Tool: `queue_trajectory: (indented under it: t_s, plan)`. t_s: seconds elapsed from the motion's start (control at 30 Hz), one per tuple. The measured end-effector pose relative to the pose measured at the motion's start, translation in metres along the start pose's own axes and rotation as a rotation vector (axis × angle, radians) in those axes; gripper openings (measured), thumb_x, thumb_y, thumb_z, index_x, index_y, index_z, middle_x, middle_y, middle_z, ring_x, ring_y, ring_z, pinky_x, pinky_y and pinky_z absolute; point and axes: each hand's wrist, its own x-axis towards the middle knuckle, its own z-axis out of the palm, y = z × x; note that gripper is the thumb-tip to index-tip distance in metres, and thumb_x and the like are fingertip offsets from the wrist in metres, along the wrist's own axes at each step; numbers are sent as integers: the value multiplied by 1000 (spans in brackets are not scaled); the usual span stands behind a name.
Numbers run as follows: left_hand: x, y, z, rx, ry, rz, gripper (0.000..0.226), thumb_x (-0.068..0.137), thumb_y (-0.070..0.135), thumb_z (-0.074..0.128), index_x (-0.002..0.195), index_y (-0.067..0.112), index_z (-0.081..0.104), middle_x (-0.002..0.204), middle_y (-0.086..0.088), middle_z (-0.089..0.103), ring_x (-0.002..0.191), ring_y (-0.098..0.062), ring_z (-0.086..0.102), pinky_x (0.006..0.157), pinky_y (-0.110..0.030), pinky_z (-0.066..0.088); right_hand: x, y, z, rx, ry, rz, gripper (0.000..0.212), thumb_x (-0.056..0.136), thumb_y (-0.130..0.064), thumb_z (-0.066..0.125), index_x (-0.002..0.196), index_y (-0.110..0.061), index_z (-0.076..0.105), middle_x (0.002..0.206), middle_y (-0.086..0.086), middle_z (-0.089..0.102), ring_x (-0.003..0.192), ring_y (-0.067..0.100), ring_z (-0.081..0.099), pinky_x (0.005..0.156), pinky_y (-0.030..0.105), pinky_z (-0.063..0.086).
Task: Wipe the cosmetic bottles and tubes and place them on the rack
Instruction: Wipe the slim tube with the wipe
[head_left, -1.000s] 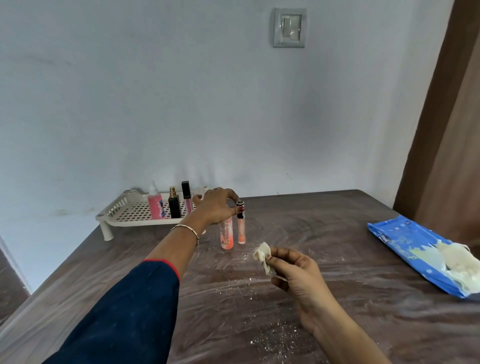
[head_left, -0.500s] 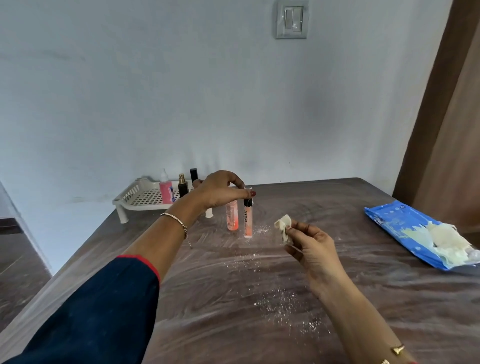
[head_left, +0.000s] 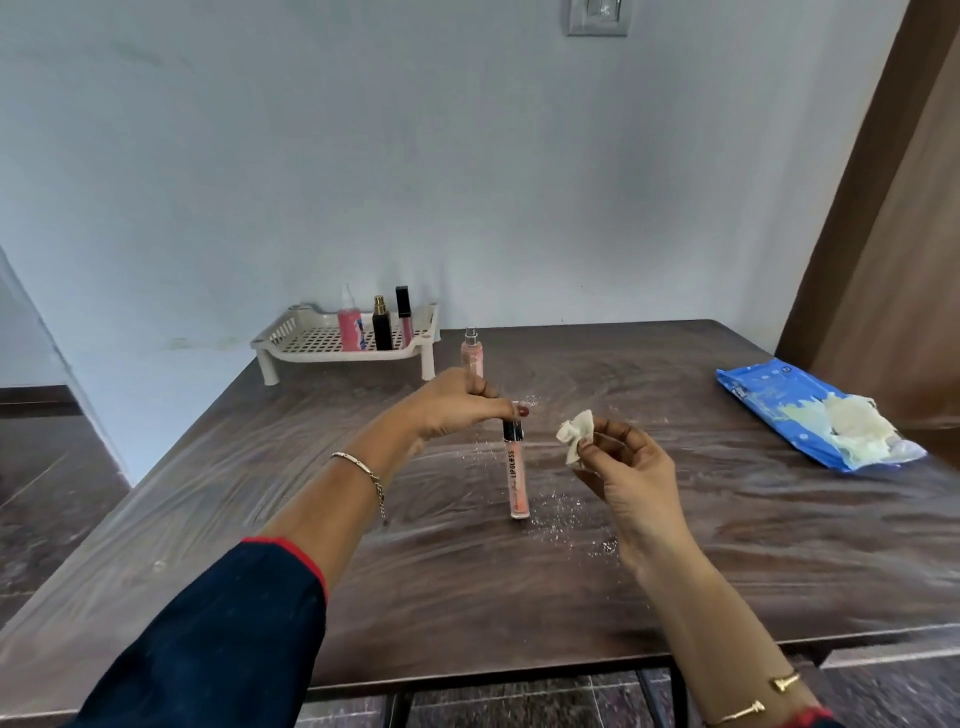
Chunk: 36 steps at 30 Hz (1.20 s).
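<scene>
Pinching the dark cap of the lip gloss tube (head_left: 517, 470) between thumb and fingertips, my left hand (head_left: 457, 402) holds it upright at the middle of the frame. Its base sits low at the tabletop (head_left: 675, 545); whether it touches, I cannot tell. My right hand (head_left: 628, 467) grips a crumpled wipe (head_left: 575, 436) just beside the tube. It looks light, stiff and slick, likely to swivel under rubbing, so I judge the cap the best hold while wiping down the barrel. The rack (head_left: 283, 332) stands at centre left.
</scene>
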Motion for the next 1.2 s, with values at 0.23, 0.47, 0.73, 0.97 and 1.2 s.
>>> queue_trajectory:
  t_s: [0.23, 0.47, 0.73, 0.97, 1.2]
  plan:
    - [-5, -1, 10, -134, 31, 30, 41, 77, 37, 75, 94, 1, 62, 79, -8, 58, 76, -17, 49, 70, -24, 42, -13, 22, 9, -474, -51, -276, 26, 85, -1, 66, 94, -25, 68, 90, -7, 71, 84, 8, 65, 78, 26, 53]
    - [-7, -6, 17, -218, 97, 147, 37, 75, 27, 78, 104, 12, 61, 79, -1, 67, 77, -14, 64, 82, -32, 53, -22, 31, 9, -1045, -131, -722, 27, 82, -5, 66, 100, -26, 69, 96, -17, 61, 87, 4, 59, 71, 21, 50]
    - [-11, -14, 24, -104, 66, 205, 42, 84, 52, 56, 116, 26, 63, 108, 7, 68, 102, -9, 62, 88, -21, 49, -17, 34, 7, -1096, -140, -728, 27, 82, -7, 66, 101, -24, 70, 99, -16, 60, 86, 5, 58, 70, 26, 52]
    - [-14, -29, 23, -339, -26, 224, 44, 87, 0, 59, 122, 27, 60, 108, -7, 67, 102, -14, 63, 94, -30, 51, -16, 35, 5, -1064, -131, -702, 26, 80, -3, 68, 96, -24, 71, 93, -17, 60, 83, 5, 58, 68, 25, 51]
    - [-16, -37, 20, -291, -70, 277, 57, 81, 10, 72, 129, 34, 52, 105, -5, 67, 104, -11, 63, 90, -20, 50, -12, 36, 4, -1013, -139, -688, 30, 78, 3, 68, 92, -23, 71, 91, -16, 61, 85, 5, 60, 70, 28, 53]
